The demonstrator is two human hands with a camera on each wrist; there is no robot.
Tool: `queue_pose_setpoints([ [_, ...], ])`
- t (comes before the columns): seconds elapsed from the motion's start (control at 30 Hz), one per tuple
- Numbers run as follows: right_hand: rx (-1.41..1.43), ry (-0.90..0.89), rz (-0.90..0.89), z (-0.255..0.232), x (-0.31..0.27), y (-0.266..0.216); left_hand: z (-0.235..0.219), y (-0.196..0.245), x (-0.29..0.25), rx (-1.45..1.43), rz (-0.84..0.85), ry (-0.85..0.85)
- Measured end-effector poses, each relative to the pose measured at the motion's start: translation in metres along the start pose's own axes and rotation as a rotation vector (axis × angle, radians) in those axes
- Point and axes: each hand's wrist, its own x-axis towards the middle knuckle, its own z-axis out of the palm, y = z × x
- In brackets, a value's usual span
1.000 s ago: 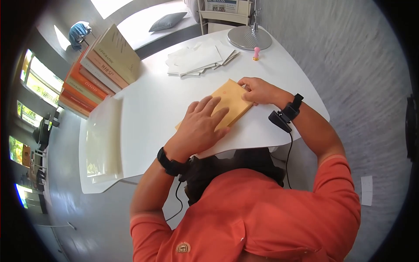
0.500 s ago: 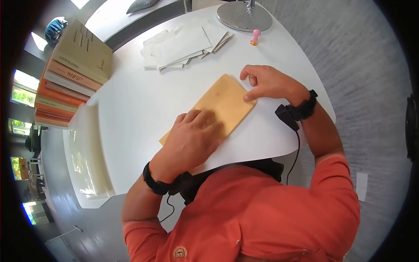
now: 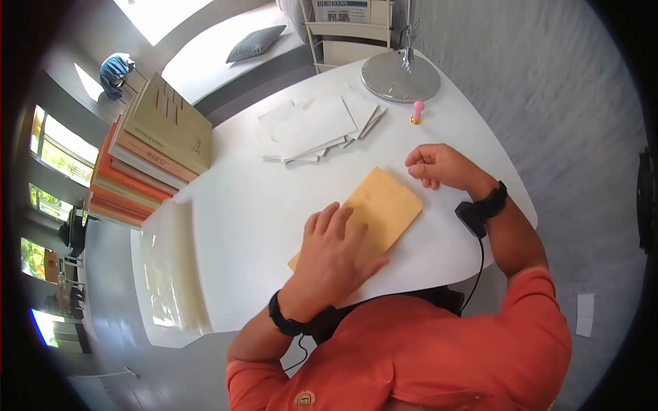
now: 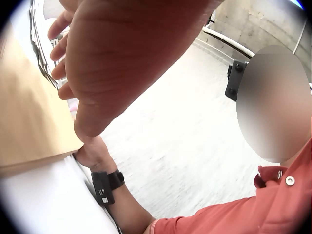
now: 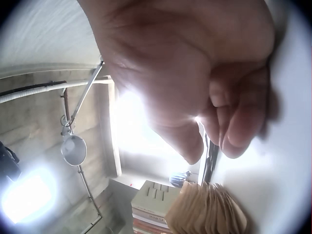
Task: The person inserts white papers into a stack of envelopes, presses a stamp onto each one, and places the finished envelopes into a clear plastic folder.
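Centre of the head view: yellow-tan paper stack (image 3: pixel 396 205), faint reddish spot, white tabletop (image 3: pixel 240 233). Upper left: books (image 3: pixel 161 130) in beige, peach, white and orange, dark lettering. Upper right: pink stamp (image 3: pixel 419 110), gold base. Bottom: coral-red shirt (image 3: pixel 445 349), tan badge (image 3: pixel 304 398).

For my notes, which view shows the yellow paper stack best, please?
Head view: it shows most of the yellow paper stack. Left wrist view: a cropped corner; right wrist view: mainly layered edges.

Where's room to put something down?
A big bare patch lies between the shiny sheet, white papers and yellow stack, and a smaller one between that stack and the pink stamp. Crowded: the far end, by the lamp base.
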Motion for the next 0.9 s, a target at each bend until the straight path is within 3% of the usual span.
queue_pose_setpoints([
  [0.07, 0.000, -0.029, 0.021, -0.008, 0.009, -0.007, 0.006, 0.011, 0.004, 0.068, -0.099, -0.049],
  [0.17, -0.171, 0.021, -0.138, -0.012, 0.029, -0.025, 0.016, 0.014, 0.006, 0.075, -0.160, -0.094],
  [0.23, -0.599, 0.162, -0.435, -0.006, 0.053, -0.043, 0.020, 0.015, 0.006, 0.070, -0.210, -0.122],
  [0.33, -0.726, 0.166, -0.401, 0.011, 0.098, -0.069, 0.026, 0.014, 0.007, 0.043, -0.254, -0.134],
  [0.4, -0.833, 0.331, -0.674, 0.019, 0.144, -0.053, 0.024, 0.014, 0.008, 0.007, -0.249, -0.090],
  [0.43, -0.828, 0.328, -0.689, 0.020, 0.153, -0.056, 0.023, 0.014, 0.009, 0.020, -0.256, -0.085],
  [0.53, -0.974, 0.234, -0.666, 0.024, 0.175, -0.066, 0.021, 0.015, 0.012, 0.051, -0.288, -0.067],
  [0.6, -1.113, 0.076, -0.357, 0.026, 0.170, -0.081, 0.022, 0.013, 0.014, 0.018, -0.316, -0.082],
  [0.8, -1.174, 0.194, -0.383, 0.029, 0.168, -0.079, 0.028, 0.012, 0.015, -0.026, -0.351, -0.104],
  [0.9, -1.142, 0.173, -0.348, 0.028, 0.166, -0.081, 0.025, 0.013, 0.017, -0.031, -0.374, -0.138],
])
